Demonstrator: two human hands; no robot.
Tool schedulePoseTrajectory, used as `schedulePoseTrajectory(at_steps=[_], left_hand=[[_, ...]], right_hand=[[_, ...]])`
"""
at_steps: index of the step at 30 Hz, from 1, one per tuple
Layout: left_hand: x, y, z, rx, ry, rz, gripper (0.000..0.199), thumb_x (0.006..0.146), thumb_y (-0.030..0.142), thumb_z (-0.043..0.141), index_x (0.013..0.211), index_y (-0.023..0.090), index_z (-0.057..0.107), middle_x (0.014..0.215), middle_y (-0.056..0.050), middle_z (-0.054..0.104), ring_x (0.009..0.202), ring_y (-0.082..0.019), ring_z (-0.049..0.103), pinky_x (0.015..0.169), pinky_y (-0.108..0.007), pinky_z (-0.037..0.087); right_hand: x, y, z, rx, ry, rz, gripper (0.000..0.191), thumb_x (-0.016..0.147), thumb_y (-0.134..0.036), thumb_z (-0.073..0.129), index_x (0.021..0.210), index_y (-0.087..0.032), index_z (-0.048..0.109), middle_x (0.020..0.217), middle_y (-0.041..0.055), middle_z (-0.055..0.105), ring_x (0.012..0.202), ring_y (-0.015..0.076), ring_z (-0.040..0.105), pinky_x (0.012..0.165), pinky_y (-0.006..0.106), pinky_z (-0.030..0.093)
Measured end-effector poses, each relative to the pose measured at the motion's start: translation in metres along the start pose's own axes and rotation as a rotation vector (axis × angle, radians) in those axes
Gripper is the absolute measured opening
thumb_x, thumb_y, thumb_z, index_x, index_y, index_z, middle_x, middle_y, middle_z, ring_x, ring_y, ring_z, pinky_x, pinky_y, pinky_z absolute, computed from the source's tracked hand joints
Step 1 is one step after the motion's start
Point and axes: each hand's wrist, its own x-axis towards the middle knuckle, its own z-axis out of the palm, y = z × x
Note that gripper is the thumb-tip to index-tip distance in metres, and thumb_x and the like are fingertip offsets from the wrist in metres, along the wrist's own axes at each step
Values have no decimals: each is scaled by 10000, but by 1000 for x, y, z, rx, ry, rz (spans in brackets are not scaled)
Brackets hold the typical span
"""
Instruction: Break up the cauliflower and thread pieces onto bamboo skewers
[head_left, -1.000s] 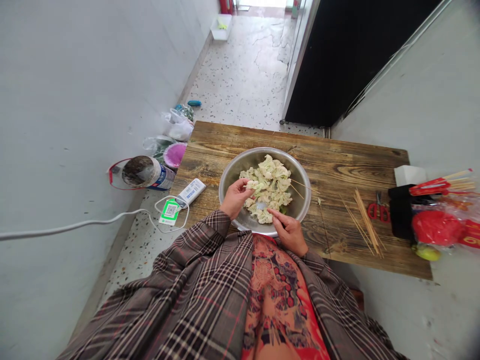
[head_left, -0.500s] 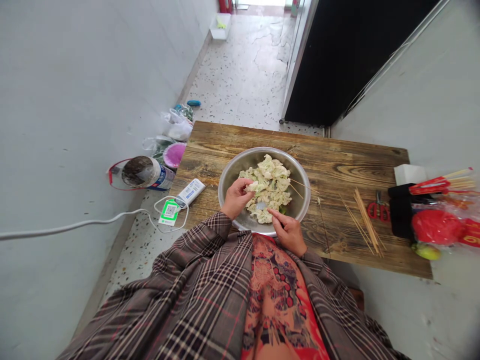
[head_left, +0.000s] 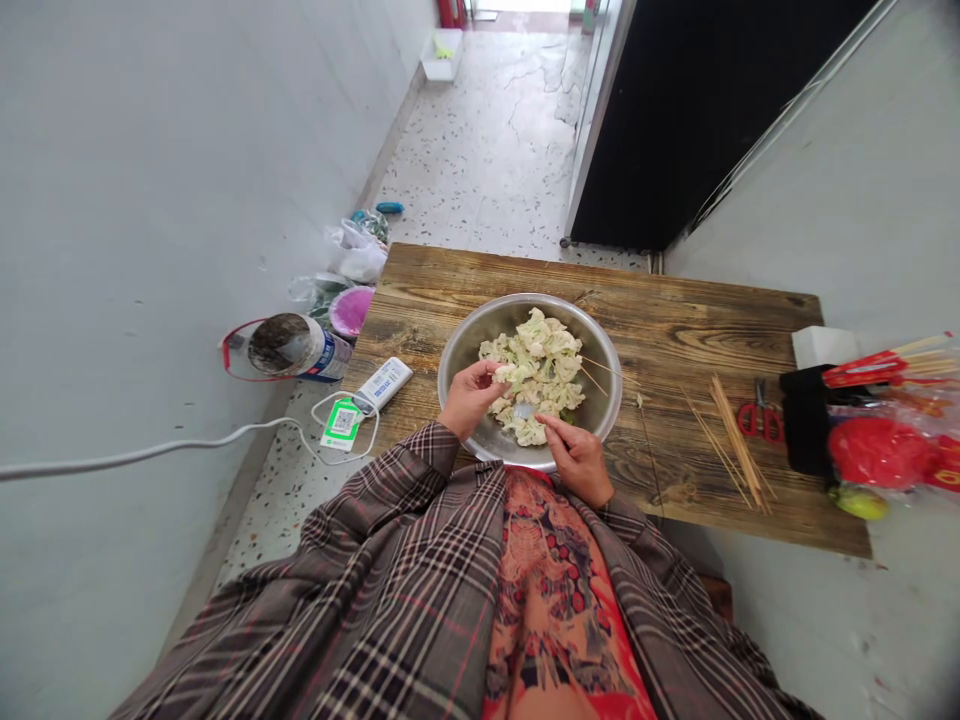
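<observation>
A metal bowl point(head_left: 611, 400) full of pale cauliflower florets point(head_left: 546, 345) stands on the wooden table close to my body. Over its left side, my left hand point(head_left: 471, 400) pinches a cauliflower floret point(head_left: 502, 374) between thumb and fingers. My right hand point(head_left: 579, 462) is closed at the bowl's near right rim, its thumb and forefinger pressed together above the florets. Whatever thin thing it may hold is too small to make out. Two thin bamboo skewers point(head_left: 595, 379) lean from the florets toward the right rim.
Loose bamboo skewers point(head_left: 735, 445) lie on the table point(head_left: 675, 330) to the right, beside red-handled scissors point(head_left: 759, 420). A black holder point(head_left: 806, 430) and red packages point(head_left: 866, 455) sit at the right end. At the left edge are a white device point(head_left: 382, 385) with a cable and a green QR card point(head_left: 341, 424).
Both hands stay almost in place over the bowl. The view has shifted very slightly; the left hand still pinches the cauliflower floret.
</observation>
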Motion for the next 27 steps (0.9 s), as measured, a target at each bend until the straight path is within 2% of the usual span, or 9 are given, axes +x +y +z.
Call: schedulePoseTrajectory(at_steps=[4, 15, 21, 24, 27], left_hand=[[-2, 1, 1, -60, -23, -39, 288, 620, 334, 780, 735, 139, 602, 670, 17, 600, 610, -107, 564, 639, -252, 464], [-2, -4, 2, -60, -21, -50, 291, 631, 323, 772, 734, 136, 574, 639, 29, 602, 585, -102, 575, 620, -244, 465], [-12, -8, 16, 34, -172, -65, 267, 659, 321, 754, 737, 125, 589, 666, 4, 614, 622, -102, 556, 640, -237, 444], [-14, -8, 16, 64, -166, -72, 305, 647, 301, 770, 838, 126, 608, 750, -8, 626, 683, -108, 565, 674, -234, 446], [-12, -4, 9, -51, -168, -138, 469, 634, 278, 788, 1047, 163, 596, 1035, -55, 633, 855, -133, 590, 769, -248, 467]], right_hand=[[2, 2, 1, 0, 13, -21, 310, 919, -296, 460, 1099, -225, 702, 1063, 64, 727, 1001, 211, 682, 876, 325, 540], [10, 1, 7, 6, 22, 8, 305, 925, -311, 445, 1036, -208, 709, 995, 67, 743, 917, 210, 696, 822, 311, 531], [25, 1, 10, -11, 7, 24, 305, 925, -321, 434, 991, -187, 700, 936, 77, 738, 856, 207, 680, 751, 288, 487], [32, 1, 8, -4, -11, 43, 309, 926, -330, 425, 929, -176, 693, 828, 57, 720, 757, 181, 653, 694, 265, 457], [33, 2, 6, 24, 4, 92, 313, 922, -354, 434, 876, -168, 681, 742, 33, 684, 680, 158, 611, 651, 248, 432]])
